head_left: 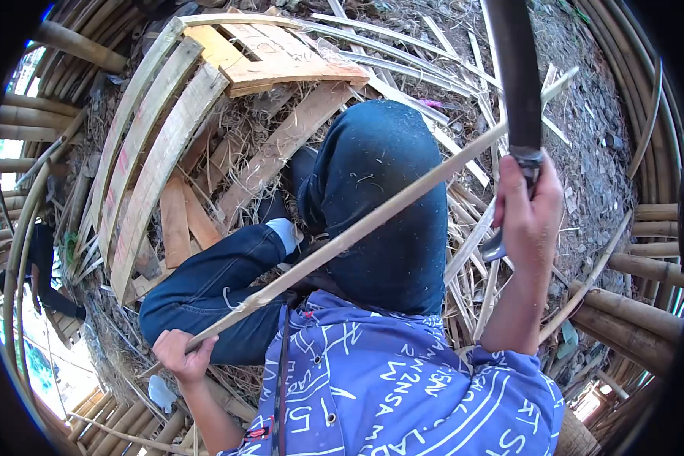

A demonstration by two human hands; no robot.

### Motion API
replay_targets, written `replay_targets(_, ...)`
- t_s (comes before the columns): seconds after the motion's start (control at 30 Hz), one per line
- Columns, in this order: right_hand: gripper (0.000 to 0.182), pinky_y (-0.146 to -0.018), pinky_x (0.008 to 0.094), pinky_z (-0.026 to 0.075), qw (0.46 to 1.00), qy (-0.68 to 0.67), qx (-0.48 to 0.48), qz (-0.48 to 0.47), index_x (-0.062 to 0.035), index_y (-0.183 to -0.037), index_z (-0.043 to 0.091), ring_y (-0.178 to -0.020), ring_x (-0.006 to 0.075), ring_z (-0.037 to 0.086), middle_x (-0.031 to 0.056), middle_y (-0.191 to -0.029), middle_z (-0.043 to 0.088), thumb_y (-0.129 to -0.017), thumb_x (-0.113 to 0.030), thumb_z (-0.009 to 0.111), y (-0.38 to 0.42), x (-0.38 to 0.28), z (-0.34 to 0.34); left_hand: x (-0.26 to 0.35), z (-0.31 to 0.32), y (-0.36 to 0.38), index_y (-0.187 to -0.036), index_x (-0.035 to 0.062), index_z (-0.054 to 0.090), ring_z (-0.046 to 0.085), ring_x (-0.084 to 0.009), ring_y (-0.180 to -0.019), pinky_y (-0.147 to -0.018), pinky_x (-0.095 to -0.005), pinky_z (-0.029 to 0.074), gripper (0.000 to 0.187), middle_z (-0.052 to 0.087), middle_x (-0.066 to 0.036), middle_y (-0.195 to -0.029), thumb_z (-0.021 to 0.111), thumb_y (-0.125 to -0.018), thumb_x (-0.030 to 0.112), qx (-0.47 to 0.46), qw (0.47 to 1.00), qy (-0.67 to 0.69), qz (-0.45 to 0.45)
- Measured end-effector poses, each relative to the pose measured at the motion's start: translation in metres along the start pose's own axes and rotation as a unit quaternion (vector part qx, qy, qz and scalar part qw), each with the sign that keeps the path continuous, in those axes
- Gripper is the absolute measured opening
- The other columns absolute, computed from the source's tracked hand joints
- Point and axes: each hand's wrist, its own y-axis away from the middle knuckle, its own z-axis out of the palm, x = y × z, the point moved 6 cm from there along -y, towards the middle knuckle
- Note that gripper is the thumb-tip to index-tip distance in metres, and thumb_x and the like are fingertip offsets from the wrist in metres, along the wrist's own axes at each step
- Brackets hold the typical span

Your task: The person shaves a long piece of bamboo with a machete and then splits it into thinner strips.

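My left hand (186, 356) is closed around the lower end of a long bamboo strip (372, 222). The strip slants up to the right across my raised knee, and its far part passes behind the blade. A small curl of shaving (232, 298) sticks up from it near my left hand. My right hand (530, 209) grips the handle of a machete (518, 76), whose wide dark blade points up and away from me. The blade overlaps the strip's far part in this view.
A wooden crate of slats (152, 152) lies on its side at the upper left, with a plank (285, 144) by it. Split bamboo strips (403, 64) and shavings litter the ground. Bamboo poles (627, 315) line both sides. Another person's dark-clothed leg (49, 285) shows far left.
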Motion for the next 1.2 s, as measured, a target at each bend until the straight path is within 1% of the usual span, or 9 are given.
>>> replay_targets(0.13, 0.020, -0.046, 0.0257, 0.033, 0.994, 0.069, -0.083, 0.022, -0.0023, -0.088, 0.056, -0.051, 0.0058, 0.043, -0.0013, -0.058, 0.049, -0.088, -0.020, 0.064, 0.024, 0.010, 0.025, 0.003, 0.006, -0.005, -0.057, 0.0084, 0.045, 0.042, -0.0248, -0.043, -0.047, -0.0356, 0.028, 0.050, 0.043, -0.005, -0.049, 0.080, -0.068, 0.042, -0.005, 1.000, -0.011, 0.009)
replay_targets(0.27, 0.021, -0.040, 0.0185, 0.033, 0.996, 0.062, -0.055, -0.037, -0.0017, -0.092, 0.053, -0.045, 0.0024, 0.045, -0.0033, -0.059, 0.050, -0.093, -0.022, 0.059, 0.025, 0.007, 0.019, -0.003, 0.006, 0.007, -0.058, 0.0080, 0.045, 0.041, -0.0248, -0.043, -0.047, -0.0359, 0.027, 0.050, 0.043, -0.005, -0.049, 0.078, -0.070, 0.043, -0.006, 1.000, -0.008, 0.004)
replay_targets(0.47, 0.021, -0.045, 0.0257, 0.035, 0.999, 0.022, -0.035, 0.030, -0.0006, -0.087, 0.053, -0.049, 0.0068, 0.046, 0.0010, -0.056, 0.049, -0.088, -0.019, 0.064, 0.025, 0.015, 0.026, -0.009, 0.007, 0.015, -0.058, 0.0073, 0.042, 0.040, -0.0250, -0.043, -0.047, -0.0362, 0.027, 0.054, 0.041, -0.005, -0.049, 0.075, -0.074, 0.046, 0.019, 0.999, -0.032, -0.006)
replay_targets(0.53, 0.021, -0.046, 0.0266, 0.038, 0.988, 0.089, -0.056, -0.116, 0.0000, -0.091, 0.054, -0.049, 0.0089, 0.048, 0.0033, -0.057, 0.051, -0.085, -0.016, 0.067, 0.034, 0.000, 0.032, -0.010, 0.011, 0.018, -0.058, 0.0074, 0.042, 0.040, -0.0254, -0.043, -0.046, -0.0363, 0.027, 0.054, 0.041, -0.005, -0.050, 0.075, -0.075, 0.047, 0.014, 1.000, -0.025, -0.009)
replay_targets(0.63, 0.021, -0.047, 0.0231, 0.034, 0.991, 0.108, -0.046, -0.055, 0.0009, -0.095, 0.055, -0.053, 0.0050, 0.045, -0.0007, -0.062, 0.050, -0.090, -0.019, 0.061, 0.026, 0.001, 0.022, -0.005, 0.014, 0.022, -0.058, 0.0076, 0.041, 0.040, -0.0257, -0.043, -0.046, -0.0363, 0.026, 0.054, 0.041, -0.006, -0.050, 0.075, -0.075, 0.047, 0.021, 0.999, -0.029, -0.015)
replay_targets(0.73, 0.023, -0.038, 0.0209, 0.033, 0.996, 0.080, 0.032, -0.029, -0.0022, -0.091, 0.051, -0.043, 0.0043, 0.046, -0.0017, -0.057, 0.051, -0.093, -0.024, 0.059, 0.016, 0.018, 0.012, -0.003, 0.015, 0.026, -0.059, 0.0077, 0.042, 0.040, -0.0260, -0.043, -0.046, -0.0366, 0.027, 0.053, 0.041, -0.006, -0.050, 0.075, -0.075, 0.046, 0.030, 0.999, -0.033, -0.018)
replay_targets(0.87, 0.021, -0.049, 0.0266, 0.042, 0.993, 0.090, -0.032, -0.071, 0.0011, -0.094, 0.052, -0.053, 0.0100, 0.057, 0.0064, -0.061, 0.058, -0.087, -0.014, 0.064, 0.039, 0.011, 0.034, -0.010, 0.020, 0.035, -0.059, 0.0077, 0.042, 0.040, -0.0266, -0.044, -0.046, -0.0371, 0.027, 0.052, 0.042, -0.006, -0.051, 0.075, -0.075, 0.045, 0.017, 0.999, -0.018, -0.031)
replay_targets(1.07, 0.020, -0.045, 0.0265, 0.037, 0.997, 0.074, -0.004, 0.009, 0.0000, -0.090, 0.053, -0.047, 0.0091, 0.048, 0.0024, -0.058, 0.051, -0.088, -0.017, 0.064, 0.022, 0.012, 0.012, -0.010, 0.023, 0.042, -0.060, 0.0072, 0.042, 0.040, -0.0278, -0.045, -0.046, -0.0382, 0.027, 0.052, 0.042, -0.007, -0.052, 0.075, -0.075, 0.045, 0.022, 0.998, -0.029, -0.041)
replay_targets(1.2, 0.022, -0.049, 0.0302, 0.044, 0.996, 0.047, -0.069, 0.015, 0.0013, -0.092, 0.053, -0.053, 0.0147, 0.059, 0.0080, -0.062, 0.058, -0.087, -0.016, 0.064, 0.040, 0.013, 0.035, -0.010, 0.023, 0.041, -0.060, 0.0069, 0.042, 0.040, -0.0289, -0.046, -0.047, -0.0390, 0.027, 0.052, 0.041, -0.008, -0.052, 0.075, -0.075, 0.044, 0.040, 0.998, -0.036, -0.038)
